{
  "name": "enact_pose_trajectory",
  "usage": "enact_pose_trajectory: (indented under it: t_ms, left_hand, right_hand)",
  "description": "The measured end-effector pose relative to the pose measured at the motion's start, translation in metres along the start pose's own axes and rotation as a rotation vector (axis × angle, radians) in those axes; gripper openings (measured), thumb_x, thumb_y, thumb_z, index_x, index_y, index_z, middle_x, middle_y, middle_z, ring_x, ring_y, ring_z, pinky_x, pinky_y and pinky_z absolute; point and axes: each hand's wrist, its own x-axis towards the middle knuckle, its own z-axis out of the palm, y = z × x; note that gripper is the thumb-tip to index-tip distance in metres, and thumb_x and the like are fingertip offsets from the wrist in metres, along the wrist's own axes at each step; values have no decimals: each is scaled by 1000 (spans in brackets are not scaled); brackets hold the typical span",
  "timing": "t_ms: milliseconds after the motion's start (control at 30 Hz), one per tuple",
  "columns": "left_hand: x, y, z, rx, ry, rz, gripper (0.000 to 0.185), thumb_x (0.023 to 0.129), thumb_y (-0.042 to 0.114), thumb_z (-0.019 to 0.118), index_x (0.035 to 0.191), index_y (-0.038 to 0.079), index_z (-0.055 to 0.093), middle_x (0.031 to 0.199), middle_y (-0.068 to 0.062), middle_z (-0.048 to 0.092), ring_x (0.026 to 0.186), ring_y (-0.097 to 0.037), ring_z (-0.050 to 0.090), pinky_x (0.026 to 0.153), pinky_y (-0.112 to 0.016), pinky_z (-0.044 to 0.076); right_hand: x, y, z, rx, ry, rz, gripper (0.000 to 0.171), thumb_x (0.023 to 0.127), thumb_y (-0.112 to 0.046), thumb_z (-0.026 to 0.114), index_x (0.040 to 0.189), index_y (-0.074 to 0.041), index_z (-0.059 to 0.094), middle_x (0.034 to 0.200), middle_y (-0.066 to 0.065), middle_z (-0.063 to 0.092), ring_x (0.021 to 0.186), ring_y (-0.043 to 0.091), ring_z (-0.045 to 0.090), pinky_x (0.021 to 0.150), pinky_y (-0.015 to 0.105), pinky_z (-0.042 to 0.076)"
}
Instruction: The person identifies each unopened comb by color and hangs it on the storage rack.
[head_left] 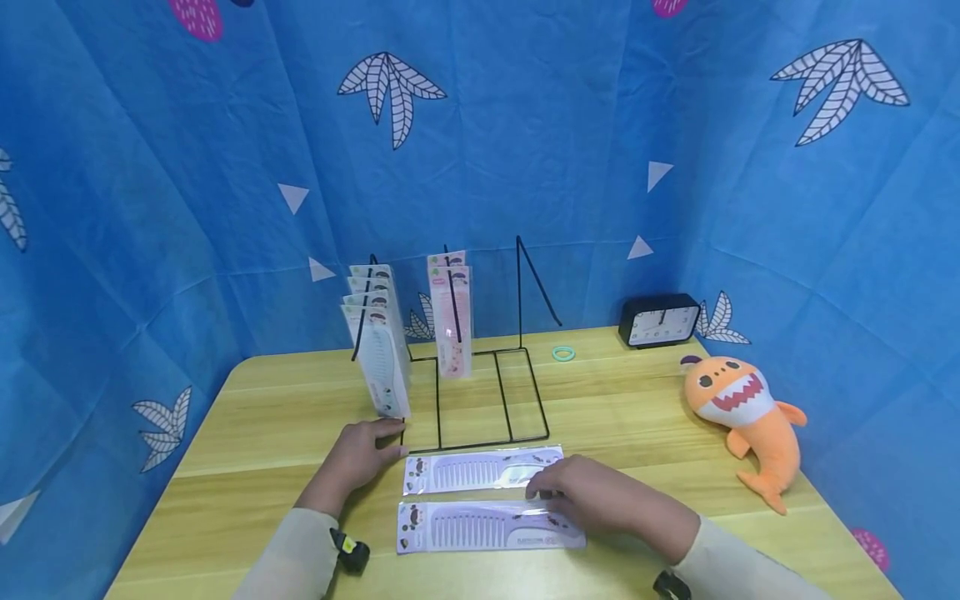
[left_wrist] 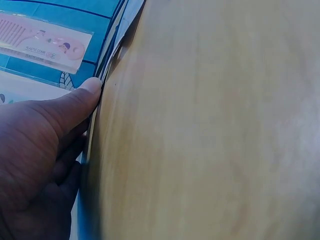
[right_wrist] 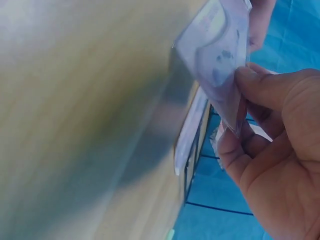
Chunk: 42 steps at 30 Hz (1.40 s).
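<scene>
Right hand [head_left: 592, 492] pinched the near purple comb pack [head_left: 487, 527] at its handle end, thumb and fingers curled on the wrapper edge; the right wrist view showed that end lifted off the table [head_left: 262, 417]. The rest of the pack lay flat at the table's front edge. A 2nd purple comb pack [head_left: 480, 471] lay just behind it, parallel, just in front of the black wire rack [head_left: 487, 400].

Left hand [head_left: 360, 454] rested on the table at the rack's front left corner, fingers straight, thumb tip against the base wire, gripping nothing.

The rack held a row of white comb packs [head_left: 378, 346] on its left peg and pink comb packs [head_left: 450, 321] on the middle peg. A teal ring [head_left: 563, 353], black clock [head_left: 660, 321] and orange shark plush [head_left: 746, 417] sat to the right, well apart from both hands.
</scene>
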Motion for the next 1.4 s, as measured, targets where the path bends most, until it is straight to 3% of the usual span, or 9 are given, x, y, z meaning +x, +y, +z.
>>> enact_pose_trajectory:
  t_ms: [133, 300, 467, 567, 700, 833, 967, 1133, 1400]
  left_hand:
    - [1, 1, 0, 1, -5, -5, 50, 101, 30, 81, 150, 24, 69, 164, -8, 57, 156, -41, 47, 128, -64, 39]
    - [0, 1, -1, -1, -7, 7, 50, 101, 29, 80, 150, 24, 69, 162, -10, 59, 155, -42, 49, 127, -65, 41]
    - [0, 0, -1, -1, -7, 21, 50, 102, 29, 80, 150, 23, 69, 161, -10, 60, 154, -42, 50, 126, -65, 43]
    - [-1, 0, -1, 3, -2, 26, 49, 101, 29, 81, 149, 22, 70, 162, -10, 59, 154, -42, 50, 126, -64, 42]
    - [-2, 1, -1, 2, 3, 14, 49, 101, 30, 81, 148, 23, 70, 163, -10, 58, 155, -42, 48, 127, -65, 41]
    - [-2, 2, 0, 5, 3, 5, 49, 101, 30, 81, 148, 24, 70, 163, -9, 58, 155, -42, 48, 127, -65, 41]
    - [-2, 2, -1, 11, 3, 7, 49, 101, 30, 81, 148, 24, 70, 162, -10, 59, 155, -43, 48, 127, -65, 41]
    - [-2, 2, -2, 11, 2, 8, 50, 101, 30, 81, 149, 23, 70, 162, -10, 59, 155, -43, 48, 127, -66, 40]
    - [-2, 2, -2, 11, 6, 23, 49, 100, 29, 81, 148, 22, 70, 162, -10, 59, 154, -43, 49, 127, -65, 40]
  right_hand:
    - [0, 1, -4, 25, 47, -71, 21, 102, -4, 72, 106, -22, 79, 102, -14, 78, 96, -2, 69, 87, 28, 64]
    - [-3, 5, -6, 106, 146, -144, 24, 103, 1, 69, 102, -22, 75, 100, -13, 76, 93, -2, 66, 82, 24, 62]
    - [-7, 9, -14, 319, 277, -31, 23, 104, 0, 68, 101, -23, 72, 103, -9, 76, 94, 2, 67, 81, 27, 64]
    - [-10, 14, -20, 451, 335, 57, 20, 105, -1, 67, 102, -20, 70, 110, -3, 77, 102, 6, 70, 88, 31, 66]
    - [-13, 26, -20, 572, 393, 156, 2, 110, -8, 65, 108, -9, 65, 117, 7, 75, 109, 14, 72, 90, 38, 68]
    - [-11, 37, -15, 680, 466, 262, 5, 109, -5, 65, 108, -3, 61, 115, 14, 72, 105, 20, 71, 86, 35, 69]
    - [-9, 41, -11, 731, 550, 345, 7, 107, 3, 64, 109, -3, 62, 115, 16, 71, 106, 23, 70, 86, 31, 68]
    - [-7, 43, -6, 715, 611, 406, 5, 105, 2, 65, 108, -1, 63, 115, 16, 74, 106, 21, 71, 85, 28, 67]
    - [-6, 46, 2, 693, 634, 420, 8, 103, 2, 68, 106, -3, 63, 108, 14, 72, 95, 17, 68, 76, 28, 66]
